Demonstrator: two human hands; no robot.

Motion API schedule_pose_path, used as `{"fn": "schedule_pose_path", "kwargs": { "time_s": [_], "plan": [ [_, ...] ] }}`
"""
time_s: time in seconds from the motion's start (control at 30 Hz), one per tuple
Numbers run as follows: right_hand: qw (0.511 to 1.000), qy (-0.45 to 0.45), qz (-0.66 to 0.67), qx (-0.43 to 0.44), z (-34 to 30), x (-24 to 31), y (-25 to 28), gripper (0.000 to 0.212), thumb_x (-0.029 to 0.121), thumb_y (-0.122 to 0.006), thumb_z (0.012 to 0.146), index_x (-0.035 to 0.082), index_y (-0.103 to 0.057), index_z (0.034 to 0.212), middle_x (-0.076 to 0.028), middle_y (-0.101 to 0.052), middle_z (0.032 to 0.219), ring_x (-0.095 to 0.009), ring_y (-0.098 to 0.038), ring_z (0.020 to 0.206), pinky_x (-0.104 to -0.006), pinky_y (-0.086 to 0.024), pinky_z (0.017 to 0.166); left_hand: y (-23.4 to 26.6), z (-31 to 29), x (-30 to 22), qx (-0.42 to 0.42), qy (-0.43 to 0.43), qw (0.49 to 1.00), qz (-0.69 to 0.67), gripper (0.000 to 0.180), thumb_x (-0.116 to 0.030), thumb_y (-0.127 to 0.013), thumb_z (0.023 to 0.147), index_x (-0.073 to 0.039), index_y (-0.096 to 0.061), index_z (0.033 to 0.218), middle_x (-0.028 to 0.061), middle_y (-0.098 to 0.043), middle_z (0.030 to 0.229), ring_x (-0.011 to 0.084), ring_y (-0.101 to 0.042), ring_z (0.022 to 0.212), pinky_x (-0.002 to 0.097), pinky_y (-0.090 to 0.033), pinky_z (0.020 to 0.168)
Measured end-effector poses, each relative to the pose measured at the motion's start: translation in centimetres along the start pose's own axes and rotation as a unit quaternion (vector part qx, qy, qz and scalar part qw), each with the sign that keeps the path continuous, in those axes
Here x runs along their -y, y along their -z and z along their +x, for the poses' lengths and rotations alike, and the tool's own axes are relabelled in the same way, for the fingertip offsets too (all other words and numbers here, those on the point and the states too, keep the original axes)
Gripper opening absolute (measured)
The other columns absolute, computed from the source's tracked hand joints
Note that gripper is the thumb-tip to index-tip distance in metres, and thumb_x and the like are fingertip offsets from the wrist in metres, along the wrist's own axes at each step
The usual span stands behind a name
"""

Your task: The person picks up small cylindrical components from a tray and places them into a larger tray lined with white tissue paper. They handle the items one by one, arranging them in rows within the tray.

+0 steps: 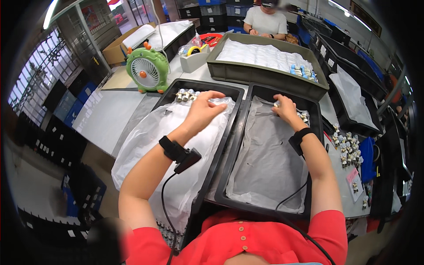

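Note:
My left hand (206,111) hovers above the far end of the left black tray (229,92), its thumb and fingers apart with nothing between them. Beside it, a short row of small white-headed figurines (187,95) lies at that tray's far edge, next to a white plastic sheet (176,128). My right hand (287,110) is over the far part of the right black tray (316,106). Its fingers are closed on a small figurine (277,104), partly hidden by them. More figurines (304,116) lie beside this hand along the tray's right side, on a translucent liner (269,159).
An olive bin (265,73) with white padding and blue-topped figurines stands behind the trays. A green fan (148,70) and a tape dispenser (194,61) are at the back left. Loose figurines (349,148) lie on the right. Across the table sits another person (266,22).

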State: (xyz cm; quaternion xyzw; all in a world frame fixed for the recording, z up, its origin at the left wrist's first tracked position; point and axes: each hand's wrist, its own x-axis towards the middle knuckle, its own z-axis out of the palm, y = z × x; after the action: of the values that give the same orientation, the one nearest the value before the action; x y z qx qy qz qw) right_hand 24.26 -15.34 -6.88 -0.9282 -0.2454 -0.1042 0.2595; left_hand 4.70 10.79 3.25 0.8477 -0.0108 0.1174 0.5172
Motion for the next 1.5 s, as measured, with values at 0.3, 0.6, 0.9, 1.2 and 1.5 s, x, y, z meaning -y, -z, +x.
{"fn": "schedule_pose_path", "kwargs": {
  "time_s": [0.3, 0.6, 0.9, 1.2, 1.5],
  "plan": [
    [0.881, 0.213, 0.423, -0.005, -7.4, 14.5, 7.9, 0.073, 0.010, -0.078, 0.069, 0.011, -0.041, 0.132, -0.006, -0.061, 0.105, -0.009, -0.057, 0.089, -0.0239, -0.045, 0.078, -5.9, -5.7, -4.2, 0.021, 0.099, 0.907, -0.410, 0.048, -0.021, -0.059, 0.089, -0.005, -0.038, 0.129, 0.0087, -0.053, 0.114, 0.0157, -0.054, 0.103, 0.0299, -0.043, 0.087],
    [0.875, 0.270, 0.400, -0.041, -10.6, 14.8, 6.4, 0.076, 0.007, -0.076, 0.067, 0.011, -0.039, 0.133, -0.008, -0.061, 0.106, -0.014, -0.058, 0.091, -0.0269, -0.046, 0.077, -7.9, -7.8, -4.5, -0.015, 0.025, 0.916, -0.401, 0.049, -0.012, -0.062, 0.085, -0.002, -0.037, 0.127, 0.0097, -0.051, 0.113, 0.0152, -0.055, 0.102, 0.0295, -0.046, 0.088],
    [0.886, 0.283, 0.366, 0.014, -10.8, 14.0, 6.2, 0.090, 0.015, -0.081, 0.062, 0.009, -0.033, 0.137, -0.009, -0.055, 0.115, -0.020, -0.055, 0.100, -0.0311, -0.046, 0.083, -8.1, -6.9, -1.9, 0.024, 0.008, 0.896, -0.444, 0.044, -0.015, -0.056, 0.090, -0.002, -0.037, 0.128, 0.0100, -0.055, 0.109, 0.0151, -0.059, 0.093, 0.0303, -0.052, 0.081],
    [0.882, 0.259, 0.388, 0.068, -10.7, 13.4, 6.1, 0.102, 0.023, -0.084, 0.060, 0.010, -0.024, 0.141, -0.009, -0.050, 0.126, -0.021, -0.049, 0.114, -0.0336, -0.042, 0.090, -7.6, -7.1, -2.2, 0.056, 0.035, 0.867, -0.493, 0.048, -0.031, -0.048, 0.094, -0.004, -0.038, 0.131, 0.0129, -0.053, 0.118, 0.0197, -0.060, 0.093, 0.0313, -0.052, 0.079],
    [0.842, 0.209, 0.487, 0.100, -10.4, 13.0, 5.0, 0.100, 0.023, -0.083, 0.062, 0.012, -0.024, 0.142, -0.010, -0.051, 0.125, -0.019, -0.048, 0.115, -0.0336, -0.041, 0.091, -7.9, -6.9, -2.1, 0.027, 0.047, 0.848, -0.527, 0.044, -0.024, -0.052, 0.093, -0.003, -0.037, 0.128, 0.0061, -0.056, 0.108, 0.0112, -0.059, 0.088, 0.0247, -0.049, 0.074]
  ]
}}
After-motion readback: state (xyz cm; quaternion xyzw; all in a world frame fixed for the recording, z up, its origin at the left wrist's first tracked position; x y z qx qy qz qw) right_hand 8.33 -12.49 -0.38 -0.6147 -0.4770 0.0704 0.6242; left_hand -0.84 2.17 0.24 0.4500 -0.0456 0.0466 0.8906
